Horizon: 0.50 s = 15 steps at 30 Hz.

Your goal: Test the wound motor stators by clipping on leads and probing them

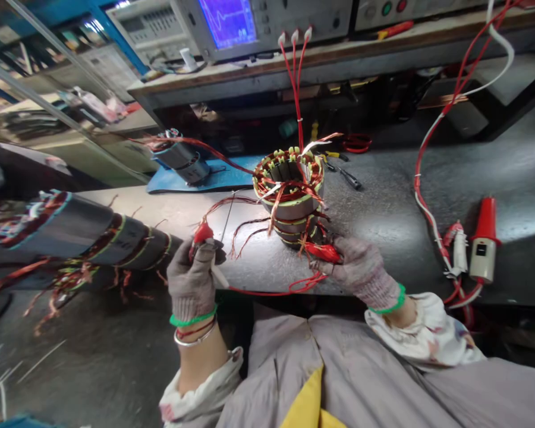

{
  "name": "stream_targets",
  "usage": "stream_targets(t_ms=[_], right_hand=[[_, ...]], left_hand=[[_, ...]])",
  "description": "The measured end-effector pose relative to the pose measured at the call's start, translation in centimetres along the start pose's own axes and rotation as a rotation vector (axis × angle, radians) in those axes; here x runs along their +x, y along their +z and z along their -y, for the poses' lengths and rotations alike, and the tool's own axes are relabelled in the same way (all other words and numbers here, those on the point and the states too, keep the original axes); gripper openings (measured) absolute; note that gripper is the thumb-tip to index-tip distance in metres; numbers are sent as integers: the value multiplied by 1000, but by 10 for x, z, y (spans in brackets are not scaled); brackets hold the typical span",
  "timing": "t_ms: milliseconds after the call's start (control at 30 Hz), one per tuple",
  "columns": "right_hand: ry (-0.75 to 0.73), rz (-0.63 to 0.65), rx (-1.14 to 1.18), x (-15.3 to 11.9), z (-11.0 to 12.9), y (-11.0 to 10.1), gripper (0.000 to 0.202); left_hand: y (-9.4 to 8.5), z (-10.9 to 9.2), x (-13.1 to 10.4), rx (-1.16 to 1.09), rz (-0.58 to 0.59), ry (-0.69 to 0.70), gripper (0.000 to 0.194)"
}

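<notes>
A motor stator (289, 208) with copper windings and a grey body stands upright on the metal bench, several copper leads hanging from it. My gloved left hand (194, 279) is closed round a red-sleeved clip (203, 232), whose tip meets a bundle of copper leads (223, 205) from the stator's left side. A thin dark rod and a white piece (220, 277) show beside these fingers; whether they are held, I cannot tell. My gloved right hand (352, 264) pinches a second red clip (324, 252) against the stator's lower right side, near a lead end.
Several more stators (80, 232) lie on their sides at left. A smaller one (185, 160) rests on a blue mat (156, 183). Pliers (348, 177) lie behind. A tester with a lit screen (229, 21) stands on the shelf; red cables and a red-and-white probe (484, 255) are at right.
</notes>
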State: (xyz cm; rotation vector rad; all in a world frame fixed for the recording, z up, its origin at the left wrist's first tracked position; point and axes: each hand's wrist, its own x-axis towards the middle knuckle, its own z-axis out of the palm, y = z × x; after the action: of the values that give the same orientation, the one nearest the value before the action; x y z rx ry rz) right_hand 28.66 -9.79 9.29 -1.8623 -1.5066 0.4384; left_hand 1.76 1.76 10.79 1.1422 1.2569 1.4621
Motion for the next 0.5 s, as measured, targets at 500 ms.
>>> stream_targets(t_ms=[500], right_hand=[[26,-53,-316,136,8,-28,45]], left_hand=[[6,-5,1,14,-110,-67,51]])
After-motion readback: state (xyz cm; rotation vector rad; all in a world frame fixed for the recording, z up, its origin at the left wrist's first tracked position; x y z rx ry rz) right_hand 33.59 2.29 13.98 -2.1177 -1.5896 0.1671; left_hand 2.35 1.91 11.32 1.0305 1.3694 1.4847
